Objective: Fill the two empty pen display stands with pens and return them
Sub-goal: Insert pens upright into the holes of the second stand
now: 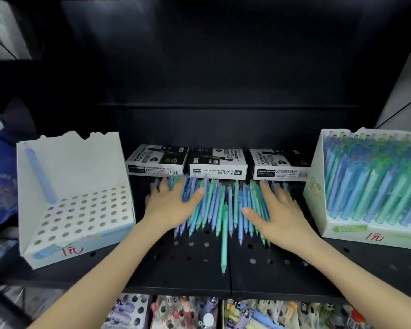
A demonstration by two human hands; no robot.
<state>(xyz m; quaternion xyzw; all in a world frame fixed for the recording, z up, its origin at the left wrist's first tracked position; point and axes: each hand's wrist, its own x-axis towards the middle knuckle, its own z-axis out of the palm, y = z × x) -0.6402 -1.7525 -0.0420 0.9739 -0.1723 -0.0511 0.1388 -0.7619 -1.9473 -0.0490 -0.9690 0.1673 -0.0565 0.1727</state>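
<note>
A loose heap of blue, lilac and teal-green plastic pens (220,203) lies in the middle of the frame, fanned out side by side with tips toward the viewer. One teal-green pen (224,243) juts out of the heap toward the lower centre, apart from both hands.

The left hand (170,206) lies palm down on the heap's left part, and the right hand (279,211) lies palm down on its right part. The fingers of both are straight and spread, resting flat on the pens without gripping any, thumbs pointing inward. A band of uncovered pens shows between the two hands.

At centre left stands a white cardboard pen display stand (81,162) with a holed base, holding a single lilac pen (39,173) in its back left corner. At centre right a matching white cardboard stand (318,186) is packed with upright blue and green pens (370,181).

Behind the heap sit three black-and-white cardboard boxes of permanent markers (217,163) in a row.

All of this rests on a black perforated metal shelf (199,269) with a dark back panel. Along the bottom edge, a lower shelf's trays of colourful pens (247,314) show. A blue bag (0,186) is at the far left.
</note>
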